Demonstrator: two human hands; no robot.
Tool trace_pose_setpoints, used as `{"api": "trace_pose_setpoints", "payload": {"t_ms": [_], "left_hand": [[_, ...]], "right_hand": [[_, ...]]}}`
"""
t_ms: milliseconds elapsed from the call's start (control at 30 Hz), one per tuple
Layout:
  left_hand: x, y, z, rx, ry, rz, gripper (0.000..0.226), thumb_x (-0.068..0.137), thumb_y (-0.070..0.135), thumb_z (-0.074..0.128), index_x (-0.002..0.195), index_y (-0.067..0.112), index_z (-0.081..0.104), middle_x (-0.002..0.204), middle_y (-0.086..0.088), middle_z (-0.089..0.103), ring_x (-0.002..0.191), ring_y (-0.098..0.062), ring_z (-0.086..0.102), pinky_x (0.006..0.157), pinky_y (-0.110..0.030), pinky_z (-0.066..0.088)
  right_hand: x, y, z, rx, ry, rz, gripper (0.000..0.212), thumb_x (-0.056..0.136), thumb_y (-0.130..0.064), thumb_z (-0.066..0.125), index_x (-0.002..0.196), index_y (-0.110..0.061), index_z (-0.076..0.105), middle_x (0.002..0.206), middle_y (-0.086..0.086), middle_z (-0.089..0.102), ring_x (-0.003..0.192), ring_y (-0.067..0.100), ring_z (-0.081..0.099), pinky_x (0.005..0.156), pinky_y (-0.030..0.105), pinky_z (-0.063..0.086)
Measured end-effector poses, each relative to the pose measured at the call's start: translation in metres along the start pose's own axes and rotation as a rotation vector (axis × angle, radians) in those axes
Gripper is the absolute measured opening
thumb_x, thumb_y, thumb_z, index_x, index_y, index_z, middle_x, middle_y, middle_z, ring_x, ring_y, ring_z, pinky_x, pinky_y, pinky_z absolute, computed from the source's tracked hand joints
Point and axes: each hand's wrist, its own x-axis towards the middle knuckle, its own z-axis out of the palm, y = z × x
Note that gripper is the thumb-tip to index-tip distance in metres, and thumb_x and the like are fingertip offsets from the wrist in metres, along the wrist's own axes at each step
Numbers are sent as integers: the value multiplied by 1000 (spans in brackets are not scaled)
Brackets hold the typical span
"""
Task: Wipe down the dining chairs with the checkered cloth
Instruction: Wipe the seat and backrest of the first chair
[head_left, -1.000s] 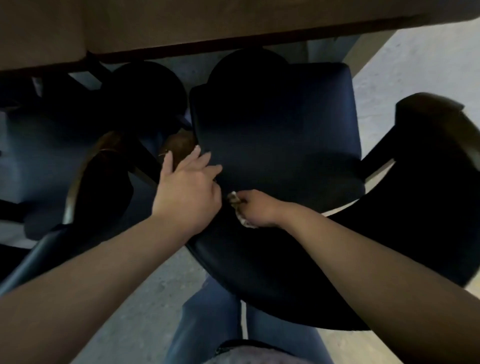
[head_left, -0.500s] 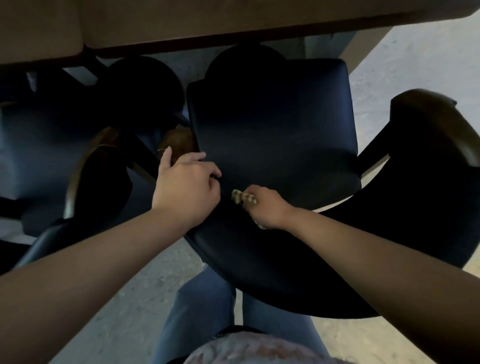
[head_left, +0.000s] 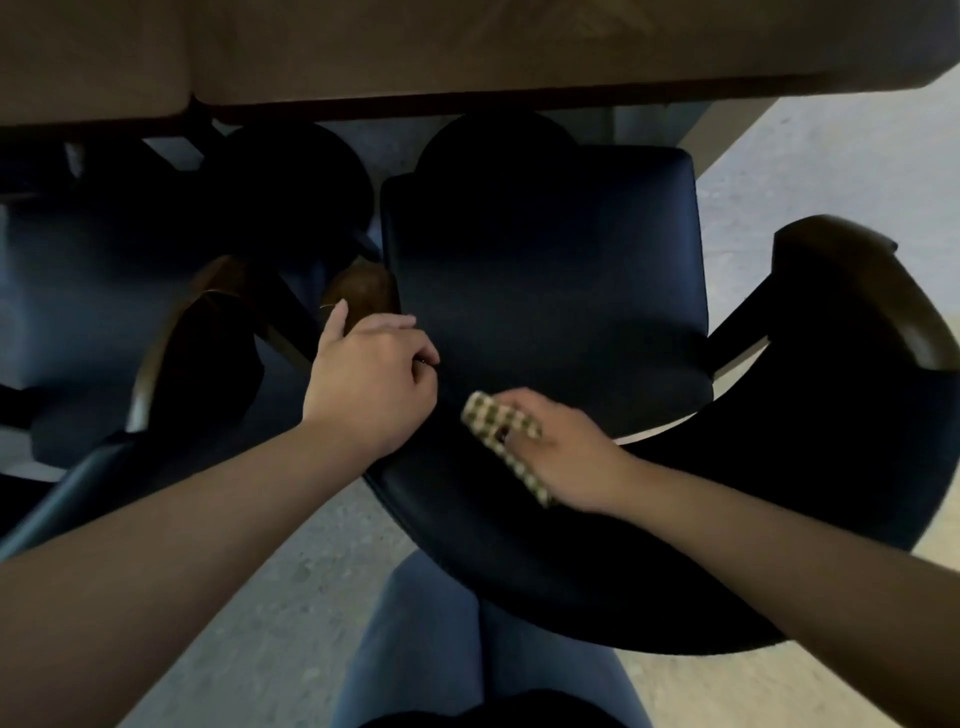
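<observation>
A dark navy dining chair (head_left: 545, 291) with a curved backrest (head_left: 519, 561) stands right in front of me, its seat tucked partly under the table. My left hand (head_left: 371, 384) grips the left end of the backrest, fingers curled over its top edge. My right hand (head_left: 566, 452) holds the bunched checkered cloth (head_left: 501, 436) and presses it on the inner side of the backrest, just right of my left hand. Part of the cloth is hidden under my fingers.
A wooden table (head_left: 467, 47) spans the top of the view. A second dark chair (head_left: 171, 364) with a wood-trimmed backrest stands to the left, close beside the first. Pale floor (head_left: 831, 145) shows at right, and my legs (head_left: 467, 639) are below.
My left hand went from flat on the backrest to curled around its edge. My right hand slid rightward along the backrest, and more of the cloth now shows.
</observation>
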Motion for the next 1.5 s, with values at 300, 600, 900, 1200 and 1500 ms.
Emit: {"api": "trace_pose_setpoints", "payload": {"t_ms": [300, 600, 900, 1200, 1500], "left_hand": [[0, -1, 2, -40, 74, 15, 20, 87, 21, 56, 98, 26, 72, 116, 5, 67, 126, -5, 47, 118, -33, 0], [-12, 10, -3, -125, 246, -141, 35, 84, 4, 56, 118, 8, 65, 129, -10, 61, 131, -23, 47, 108, -34, 35], [-80, 93, 29, -294, 445, -806, 64, 99, 19, 46, 154, 10, 16, 161, -6, 16, 147, -20, 13, 110, -19, 10], [-80, 94, 36, -340, 534, -923, 55, 102, 24, 40, 154, 18, 23, 155, 5, 29, 138, -6, 24, 95, -4, 12], [-78, 98, 32, -275, 497, -939, 55, 102, 23, 39, 154, 15, 22, 156, -1, 28, 138, -16, 30, 96, -15, 19]], "right_hand": [[59, 12, 23, -113, -57, 270, 24, 96, -30, 41, 103, -19, 62, 79, 0, 62, 72, 19, 60, 61, 26, 43], [38, -7, 30, 30, -19, -54, 36, 93, -16, 44, 126, -25, 55, 104, 5, 65, 89, 20, 62, 68, 18, 43], [30, 38, -2, -16, -153, -177, 36, 95, -20, 42, 130, -27, 48, 94, -7, 56, 65, -4, 53, 51, 2, 39], [45, 33, 12, -59, -211, -111, 35, 94, -18, 36, 124, -21, 52, 109, 10, 62, 98, 30, 60, 82, 33, 47], [-49, 4, -5, 51, -237, -414, 45, 92, -4, 44, 135, -12, 49, 137, 10, 51, 126, 22, 45, 105, 24, 31]]}}
